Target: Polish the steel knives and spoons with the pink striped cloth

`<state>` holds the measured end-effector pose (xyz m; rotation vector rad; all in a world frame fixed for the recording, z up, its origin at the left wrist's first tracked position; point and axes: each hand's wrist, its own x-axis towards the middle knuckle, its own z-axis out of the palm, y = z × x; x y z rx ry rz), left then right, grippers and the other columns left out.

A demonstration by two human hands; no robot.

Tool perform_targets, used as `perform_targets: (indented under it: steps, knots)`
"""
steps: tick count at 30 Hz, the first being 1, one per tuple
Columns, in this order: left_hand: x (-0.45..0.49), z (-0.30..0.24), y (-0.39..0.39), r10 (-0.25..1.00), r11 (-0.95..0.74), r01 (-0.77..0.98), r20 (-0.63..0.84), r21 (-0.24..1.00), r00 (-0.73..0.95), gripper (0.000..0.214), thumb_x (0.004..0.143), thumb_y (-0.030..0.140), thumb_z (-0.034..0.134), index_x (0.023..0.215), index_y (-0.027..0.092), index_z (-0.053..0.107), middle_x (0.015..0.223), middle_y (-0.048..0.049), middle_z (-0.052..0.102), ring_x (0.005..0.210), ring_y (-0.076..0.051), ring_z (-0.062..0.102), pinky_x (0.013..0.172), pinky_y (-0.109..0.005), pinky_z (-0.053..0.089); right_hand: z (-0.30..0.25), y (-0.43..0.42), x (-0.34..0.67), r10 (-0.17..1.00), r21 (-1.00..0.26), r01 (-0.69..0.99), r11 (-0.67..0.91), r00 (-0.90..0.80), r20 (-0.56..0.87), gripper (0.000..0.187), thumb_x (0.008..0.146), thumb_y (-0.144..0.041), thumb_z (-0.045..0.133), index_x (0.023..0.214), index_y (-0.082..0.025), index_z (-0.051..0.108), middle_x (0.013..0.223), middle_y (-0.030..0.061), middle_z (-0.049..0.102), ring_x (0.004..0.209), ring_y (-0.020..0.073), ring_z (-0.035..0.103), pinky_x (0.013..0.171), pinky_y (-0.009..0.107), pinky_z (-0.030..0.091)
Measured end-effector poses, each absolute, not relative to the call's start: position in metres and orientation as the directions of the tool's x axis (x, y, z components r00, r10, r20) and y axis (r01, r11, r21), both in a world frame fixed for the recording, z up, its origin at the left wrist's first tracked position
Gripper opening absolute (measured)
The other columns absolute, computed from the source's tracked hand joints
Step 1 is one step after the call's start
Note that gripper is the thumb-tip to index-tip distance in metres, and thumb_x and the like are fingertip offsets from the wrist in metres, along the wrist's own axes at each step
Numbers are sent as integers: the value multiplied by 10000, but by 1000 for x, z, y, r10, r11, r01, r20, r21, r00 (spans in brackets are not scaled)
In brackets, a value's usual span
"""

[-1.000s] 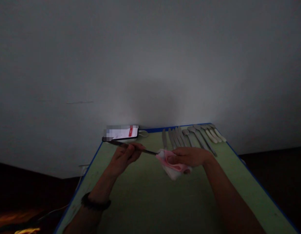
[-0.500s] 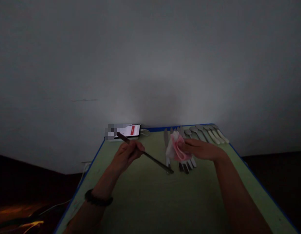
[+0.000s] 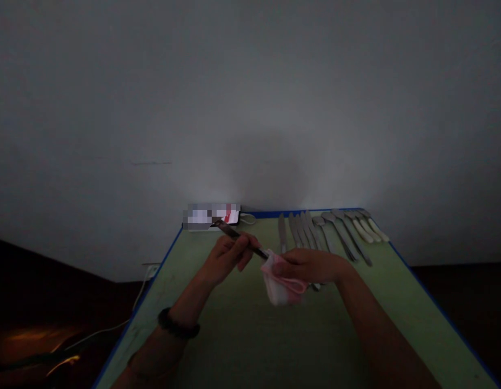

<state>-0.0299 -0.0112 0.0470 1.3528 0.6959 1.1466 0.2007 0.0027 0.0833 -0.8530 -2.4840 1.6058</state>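
In the head view my left hand [image 3: 234,253] is closed around the middle of a slim metal piece of cutlery [image 3: 228,229]. Its upper end points toward the phone, and the dim light hides its exact kind. A pink and white cloth [image 3: 279,289] is pinched in my right hand [image 3: 309,265], and the lower end of the cutlery goes into its folds. Behind my right hand several table knives [image 3: 302,229] lie side by side, their lower parts mostly hidden by the hand and cloth. Spoons [image 3: 328,217] lie just to their right.
Pale-handled cutlery [image 3: 366,229] lies at the table's back right. A lit phone [image 3: 197,217] with a white cable [image 3: 248,218] rests at the back left. The green table [image 3: 234,335] has a blue edge and meets a grey wall [image 3: 250,108].
My right hand has brought the cloth left and down onto the lower end of the cutlery, which was bare before. My left hand still grips the cutlery. The view has shifted slightly.
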Motion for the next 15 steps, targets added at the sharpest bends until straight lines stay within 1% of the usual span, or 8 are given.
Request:
perform_targets:
  steps: [4,7,9,11,13,15]
  knots:
    - [-28,45,-8,945,-107,-316,195,943,263,368,862,473,531,828,124,644,399,85,343,398,-58,273,466,-200,245,86,6,216,506,-815,482,322,-815,-283,475,852,-608,355,751,-164,489,630,-21,454,549,81,409,468,205,307]
    - [-26,42,-5,961,-96,-357,181,929,211,375,855,497,526,842,140,640,412,90,320,419,-67,296,496,-211,284,88,7,222,515,-795,515,322,-800,-310,485,852,-617,344,744,-167,489,620,-18,457,543,87,412,469,216,306]
    - [-22,39,-5,966,-71,-370,157,926,207,341,816,479,592,906,153,633,467,80,376,451,-71,340,508,-216,301,87,7,221,544,-786,519,336,-788,-288,489,856,-618,332,731,-170,481,611,-22,436,541,86,396,469,221,291]
    - [-17,35,-6,972,-35,-369,118,929,204,330,760,419,679,943,149,629,525,65,437,477,-71,374,501,-214,300,86,6,217,583,-778,528,340,-768,-266,493,865,-614,307,734,-170,475,617,-23,426,547,85,386,476,224,285]
    - [-11,31,-7,981,-15,-364,84,931,175,294,730,359,721,893,127,641,549,49,469,490,-70,398,489,-210,293,86,6,214,604,-764,543,349,-753,-260,493,870,-609,293,741,-169,475,629,-18,434,561,89,395,487,225,287]
    - [-7,29,-7,990,-24,-373,73,928,117,253,737,343,716,817,113,646,556,40,483,512,-72,427,498,-207,311,88,5,215,608,-740,564,366,-747,-268,491,873,-602,292,747,-168,483,637,-11,448,573,96,409,498,230,290]
